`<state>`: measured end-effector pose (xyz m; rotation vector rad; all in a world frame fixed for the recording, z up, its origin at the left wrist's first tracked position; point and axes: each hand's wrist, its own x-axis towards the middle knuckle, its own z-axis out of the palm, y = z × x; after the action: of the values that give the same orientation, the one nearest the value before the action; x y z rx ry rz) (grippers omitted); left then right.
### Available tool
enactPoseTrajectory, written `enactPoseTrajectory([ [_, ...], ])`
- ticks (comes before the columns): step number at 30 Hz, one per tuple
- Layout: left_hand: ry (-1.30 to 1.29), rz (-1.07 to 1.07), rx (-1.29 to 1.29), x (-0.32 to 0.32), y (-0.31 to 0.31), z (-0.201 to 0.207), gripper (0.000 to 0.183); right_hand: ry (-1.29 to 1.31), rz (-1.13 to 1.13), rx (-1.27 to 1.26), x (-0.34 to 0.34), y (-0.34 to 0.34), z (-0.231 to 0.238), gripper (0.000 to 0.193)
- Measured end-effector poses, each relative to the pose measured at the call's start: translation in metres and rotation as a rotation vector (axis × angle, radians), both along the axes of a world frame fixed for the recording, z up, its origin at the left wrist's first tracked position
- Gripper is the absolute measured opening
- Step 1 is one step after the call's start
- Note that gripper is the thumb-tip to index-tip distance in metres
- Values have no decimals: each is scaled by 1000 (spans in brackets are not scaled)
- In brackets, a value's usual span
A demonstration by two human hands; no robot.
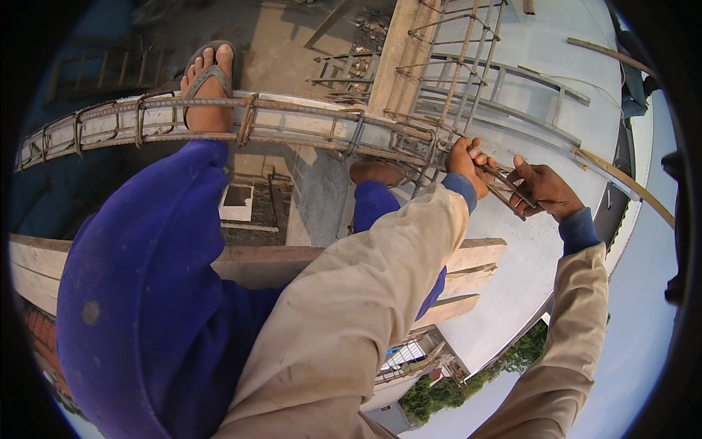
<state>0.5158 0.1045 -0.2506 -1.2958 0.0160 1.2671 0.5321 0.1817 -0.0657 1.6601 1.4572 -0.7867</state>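
My left hand (466, 165) is closed at the right end of the rebar cage (292, 117), by its joint with an upright rebar column (464, 66). From that fist a pair of slim dark metal bars (500, 192) runs to my right hand (550, 192). The right thumb is raised and the fingers curl around the bars' lower end. Whether they are pincer handles or a bent rebar tie I cannot tell. Thin wire seems to show by the right palm. My foot in a flip-flop (208, 88) stands on the cage; my other foot (378, 173) is partly hidden.
Wooden planks (468, 280) lie below my legs. A wooden post (401, 58) rises beside the column. A metal ladder-like frame (504, 99) rests on the pale roof sheet (504, 293). Far below is a ground floor (274, 51) with rubble; the drop is open on both sides of the cage.
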Motion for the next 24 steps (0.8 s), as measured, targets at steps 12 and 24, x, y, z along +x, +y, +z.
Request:
enactPoseTrajectory([
  [12,-225,-110,-287,-17,41,2,21,-69,1313,471,8,-40,-5,35],
  [24,149,-360,-99,-19,2,-2,19,41,-263,31,19,-41,-9,58],
])
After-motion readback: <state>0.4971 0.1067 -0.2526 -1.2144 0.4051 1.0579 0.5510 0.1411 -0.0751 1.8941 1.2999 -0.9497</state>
